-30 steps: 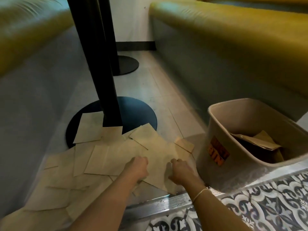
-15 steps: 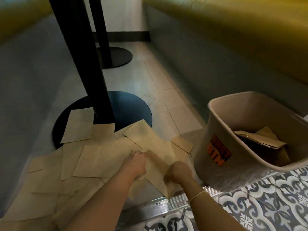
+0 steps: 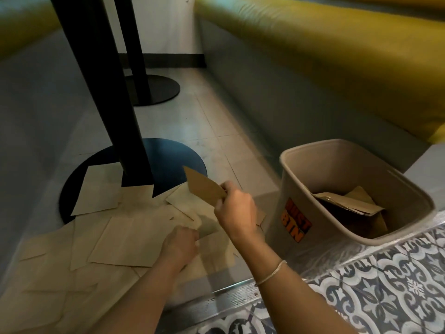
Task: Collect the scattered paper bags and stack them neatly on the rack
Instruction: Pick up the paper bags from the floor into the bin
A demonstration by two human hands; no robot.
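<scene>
Several flat brown paper bags (image 3: 134, 239) lie scattered on the pale floor around a black table base. My right hand (image 3: 237, 209) holds one small brown paper bag (image 3: 204, 188) lifted off the floor, pinched at its right end. Lower down, my left hand (image 3: 180, 244) rests on the pile and grips the edge of another paper bag (image 3: 209, 229) lying there. No rack is in view.
A beige dust bin (image 3: 298, 189) with an orange label stands at the right and holds crumpled brown cardboard (image 3: 349, 206). Two black table poles (image 3: 106, 92) rise from round bases. Yellow benches (image 3: 337, 56) flank the aisle. A metal threshold strip (image 3: 228, 300) borders patterned tiles (image 3: 361, 297).
My right hand has risen off the pile with a small paper bag in it. My left hand has slid slightly lower on the pile. The camera view shifted.
</scene>
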